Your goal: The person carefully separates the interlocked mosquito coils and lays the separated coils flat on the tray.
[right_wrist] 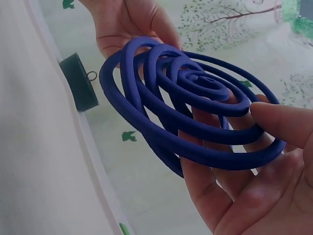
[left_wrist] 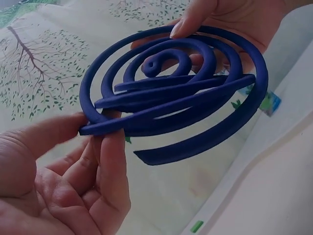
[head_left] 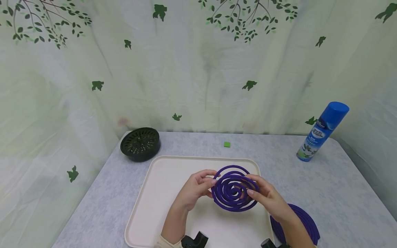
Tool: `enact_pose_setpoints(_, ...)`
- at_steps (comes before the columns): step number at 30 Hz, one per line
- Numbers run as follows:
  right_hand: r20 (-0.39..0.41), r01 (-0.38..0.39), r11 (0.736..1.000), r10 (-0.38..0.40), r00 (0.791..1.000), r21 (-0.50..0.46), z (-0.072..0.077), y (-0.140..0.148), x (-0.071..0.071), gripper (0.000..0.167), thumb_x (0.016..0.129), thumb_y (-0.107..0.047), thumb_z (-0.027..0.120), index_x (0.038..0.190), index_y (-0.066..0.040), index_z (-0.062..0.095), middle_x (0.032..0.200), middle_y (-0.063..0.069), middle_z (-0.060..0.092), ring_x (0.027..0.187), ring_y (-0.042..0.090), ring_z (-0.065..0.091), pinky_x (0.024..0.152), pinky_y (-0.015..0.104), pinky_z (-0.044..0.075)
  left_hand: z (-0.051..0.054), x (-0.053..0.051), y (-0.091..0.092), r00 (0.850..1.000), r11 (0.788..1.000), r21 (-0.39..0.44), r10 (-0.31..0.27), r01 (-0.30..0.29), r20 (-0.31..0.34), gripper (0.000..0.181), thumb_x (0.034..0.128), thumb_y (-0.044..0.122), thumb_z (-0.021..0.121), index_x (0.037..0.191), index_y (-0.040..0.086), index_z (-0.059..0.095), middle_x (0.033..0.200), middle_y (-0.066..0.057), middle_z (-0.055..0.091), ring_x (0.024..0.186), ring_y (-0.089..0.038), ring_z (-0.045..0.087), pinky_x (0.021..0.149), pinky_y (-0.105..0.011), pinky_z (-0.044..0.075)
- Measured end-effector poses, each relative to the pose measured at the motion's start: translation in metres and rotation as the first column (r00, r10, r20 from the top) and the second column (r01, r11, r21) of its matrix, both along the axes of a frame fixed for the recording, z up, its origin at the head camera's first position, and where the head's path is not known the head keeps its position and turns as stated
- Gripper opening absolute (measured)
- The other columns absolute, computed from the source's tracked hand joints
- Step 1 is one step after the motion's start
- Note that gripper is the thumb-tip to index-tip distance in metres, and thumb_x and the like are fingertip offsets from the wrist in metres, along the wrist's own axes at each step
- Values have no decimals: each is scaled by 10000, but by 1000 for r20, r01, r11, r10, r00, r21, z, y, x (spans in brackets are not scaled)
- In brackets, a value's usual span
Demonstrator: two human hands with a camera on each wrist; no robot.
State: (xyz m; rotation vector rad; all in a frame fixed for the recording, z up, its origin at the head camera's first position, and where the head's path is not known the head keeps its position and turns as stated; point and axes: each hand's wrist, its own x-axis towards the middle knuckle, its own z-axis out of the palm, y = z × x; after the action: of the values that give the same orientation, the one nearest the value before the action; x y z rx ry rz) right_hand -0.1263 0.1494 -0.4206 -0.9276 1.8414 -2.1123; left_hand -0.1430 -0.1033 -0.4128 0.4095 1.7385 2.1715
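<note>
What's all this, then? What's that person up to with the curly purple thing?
A person is holding a purple spiral over a pale tray, the left hand pinching one edge and the right hand gripping the opposite side. Its rings cross at angles. More purple coils lie by the right forearm, with a black tin and a blue spray can farther back.

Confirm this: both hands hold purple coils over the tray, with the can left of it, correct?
Wrong side: the head view shows the can right of the tray. The left hand and right hand do hold purple coils over it.
</note>
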Motion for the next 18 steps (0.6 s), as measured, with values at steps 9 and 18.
enact_pose_setpoints(9, 31, -6, 1000, 7, 999, -28, -1, -1, -1, 397, 927, 55, 396, 1284, -114, 430, 1171, -10, 565, 965, 157, 579, 792, 283, 485, -1, 0, -3, 991, 992, 86, -87, 96, -101, 401, 895, 41, 524, 1287, 9, 443, 891, -28, 631, 704, -131, 597, 584, -291, 521)
enact_pose_setpoints(18, 67, 11, 1000, -11, 998, 8, 0, -1, -1, 378, 929, 26, 415, 1272, -128, 452, 1143, -13, 581, 954, 156, 578, 748, 309, 504, 3, 4, -5, 950, 991, -42, -131, 124, -282, 266, 928, 44, 456, 1148, -84, 535, 1002, -103, 590, 761, -159, 581, 582, -374, 529)
